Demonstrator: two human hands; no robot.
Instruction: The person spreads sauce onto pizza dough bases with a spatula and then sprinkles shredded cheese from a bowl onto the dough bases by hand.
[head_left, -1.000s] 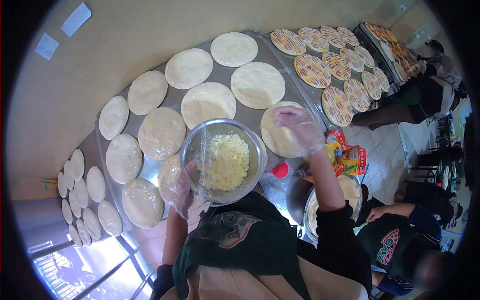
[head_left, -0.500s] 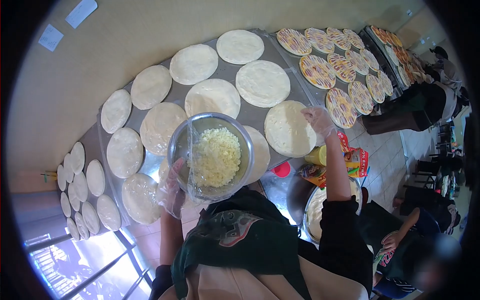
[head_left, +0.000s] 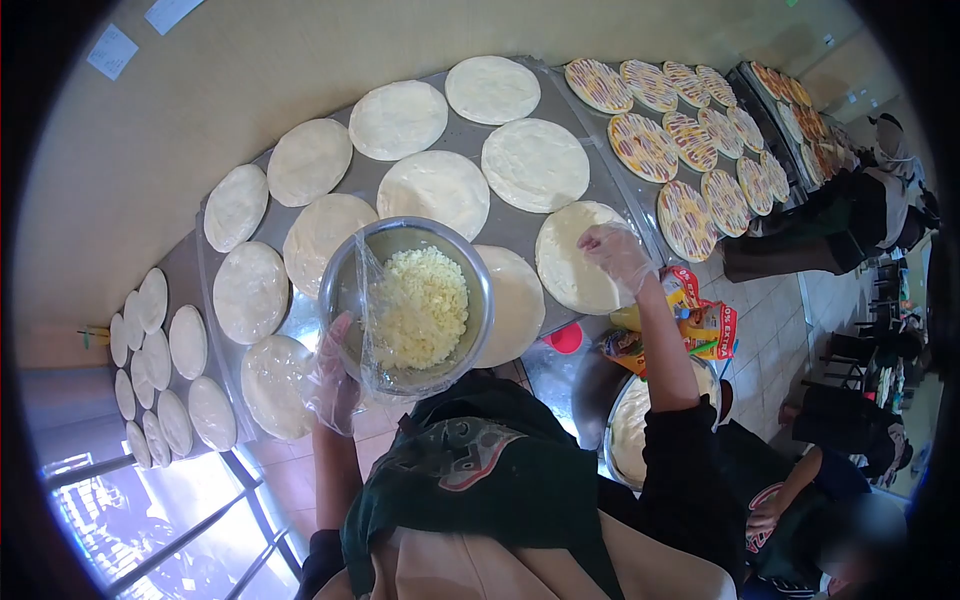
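My left hand (head_left: pixel 335 380), in a clear plastic glove, grips the near left rim of a metal bowl (head_left: pixel 342 290). Plastic film hangs over part of the bowl, and pale yellow grated cheese (head_left: pixel 425 305) lies inside it. My right hand (head_left: pixel 615 255), gloved too, is above the right side of a pale round pizza base (head_left: pixel 570 265). Its fingers are bunched together and point down; whatever they hold is hidden. Another pizza base (head_left: pixel 508 300) is partly covered by the bowl.
Several plain bases spread over the grey table (head_left: pixel 510 225). Sauce-striped pizzas (head_left: pixel 643 147) stand farther right. Near my right forearm are red-yellow pouches (head_left: pixel 712 330), a pink round thing (head_left: pixel 565 339) and a large basin (head_left: pixel 612 450). A co-worker's hand (head_left: pixel 765 520) is at lower right.
My right hand has moved left, farther over the pizza base, its fingers now bunched. The bowl has shifted slightly left with my left hand. The view has shifted slightly.
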